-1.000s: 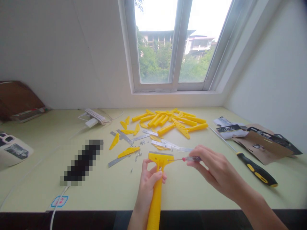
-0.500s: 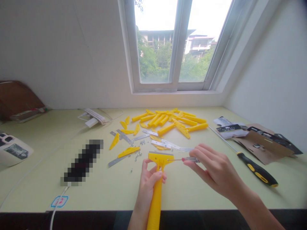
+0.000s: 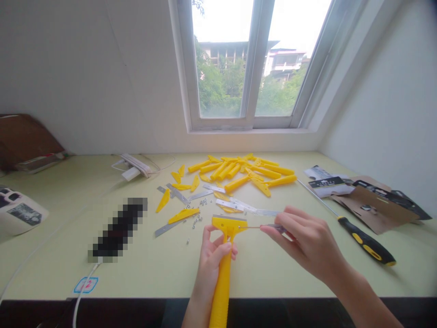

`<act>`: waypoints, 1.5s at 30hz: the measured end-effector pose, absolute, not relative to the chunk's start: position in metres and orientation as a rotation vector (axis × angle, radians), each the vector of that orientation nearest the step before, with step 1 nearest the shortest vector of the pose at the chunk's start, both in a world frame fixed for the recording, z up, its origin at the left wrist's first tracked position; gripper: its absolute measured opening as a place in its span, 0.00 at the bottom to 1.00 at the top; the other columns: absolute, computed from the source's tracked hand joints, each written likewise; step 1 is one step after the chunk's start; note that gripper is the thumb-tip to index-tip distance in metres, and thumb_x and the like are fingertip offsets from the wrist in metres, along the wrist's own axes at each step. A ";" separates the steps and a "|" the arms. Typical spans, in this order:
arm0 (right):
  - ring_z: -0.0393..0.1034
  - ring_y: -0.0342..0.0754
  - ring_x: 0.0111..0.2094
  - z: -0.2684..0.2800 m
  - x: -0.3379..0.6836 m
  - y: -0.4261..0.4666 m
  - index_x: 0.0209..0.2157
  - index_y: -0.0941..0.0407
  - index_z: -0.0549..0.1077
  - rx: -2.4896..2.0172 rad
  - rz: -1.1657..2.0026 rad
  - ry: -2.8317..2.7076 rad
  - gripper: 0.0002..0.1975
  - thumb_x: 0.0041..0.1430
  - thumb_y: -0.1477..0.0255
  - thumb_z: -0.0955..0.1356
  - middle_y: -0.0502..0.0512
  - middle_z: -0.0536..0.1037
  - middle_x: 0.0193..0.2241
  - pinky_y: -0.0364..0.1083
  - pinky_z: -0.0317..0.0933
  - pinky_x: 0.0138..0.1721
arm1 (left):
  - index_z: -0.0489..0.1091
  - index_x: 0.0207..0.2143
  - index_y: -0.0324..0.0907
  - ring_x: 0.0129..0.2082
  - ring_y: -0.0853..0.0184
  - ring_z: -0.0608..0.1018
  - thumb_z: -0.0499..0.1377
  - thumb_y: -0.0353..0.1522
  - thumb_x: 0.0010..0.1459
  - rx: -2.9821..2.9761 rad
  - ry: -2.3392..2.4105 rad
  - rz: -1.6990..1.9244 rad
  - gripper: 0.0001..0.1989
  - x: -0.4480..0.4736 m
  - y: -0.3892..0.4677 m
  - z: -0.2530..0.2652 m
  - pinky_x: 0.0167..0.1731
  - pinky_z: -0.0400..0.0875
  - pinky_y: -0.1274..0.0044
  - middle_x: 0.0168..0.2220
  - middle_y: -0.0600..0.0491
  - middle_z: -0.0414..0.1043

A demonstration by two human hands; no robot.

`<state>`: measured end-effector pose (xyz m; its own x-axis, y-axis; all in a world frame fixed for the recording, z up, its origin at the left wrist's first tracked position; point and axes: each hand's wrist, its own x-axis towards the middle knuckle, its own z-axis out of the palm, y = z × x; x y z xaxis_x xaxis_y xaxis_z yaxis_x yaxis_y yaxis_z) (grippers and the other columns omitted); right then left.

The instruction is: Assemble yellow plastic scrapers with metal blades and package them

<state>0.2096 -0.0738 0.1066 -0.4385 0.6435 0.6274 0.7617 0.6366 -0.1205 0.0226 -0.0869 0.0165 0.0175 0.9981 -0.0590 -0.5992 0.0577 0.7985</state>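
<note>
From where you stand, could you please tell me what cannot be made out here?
In the head view:
Small screwdriver: handle partly hidden by the right hand.
Yellow scraper: lower end cut off by the bottom edge.
Dark object at left: masked by pixelation.
Loose screws: too small to count.

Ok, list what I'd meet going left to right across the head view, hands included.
White container → blue-edged label → white power strip → left hand around a yellow scraper → small screwdriver → right hand gripping it → large screwdriver's handle.
</note>
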 end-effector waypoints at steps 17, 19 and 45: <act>0.57 0.41 0.20 0.097 0.217 -0.073 0.19 0.56 0.66 -1.173 -0.070 -2.131 0.15 0.56 0.65 0.65 0.47 0.62 0.16 0.41 0.50 0.22 | 0.56 0.37 0.44 0.21 0.73 0.70 0.59 0.30 0.44 0.696 0.774 1.383 0.18 0.022 -0.088 0.018 0.24 0.61 0.81 0.22 0.55 0.72; 0.55 0.40 0.18 0.096 0.215 -0.073 0.17 0.56 0.63 -1.176 -0.118 -2.123 0.17 0.56 0.65 0.65 0.46 0.59 0.14 0.41 0.48 0.21 | 0.56 0.37 0.44 0.21 0.72 0.70 0.60 0.29 0.44 0.703 0.775 1.376 0.18 0.022 -0.089 0.019 0.24 0.61 0.81 0.23 0.55 0.73; 0.70 0.51 0.26 0.009 0.310 -0.029 0.35 0.55 0.77 -1.739 -0.110 -1.686 0.16 0.53 0.60 0.64 0.56 0.78 0.27 0.47 0.62 0.27 | 0.55 0.38 0.47 0.20 0.72 0.71 0.61 0.29 0.39 0.489 0.818 1.484 0.22 0.019 -0.080 0.009 0.22 0.60 0.81 0.25 0.57 0.71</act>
<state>0.3101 -0.0294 0.0093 0.1484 0.8450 0.5138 0.9046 0.0939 -0.4158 0.0189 -0.0799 0.0093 -0.0999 0.9791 -0.1770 -0.6723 0.0647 0.7375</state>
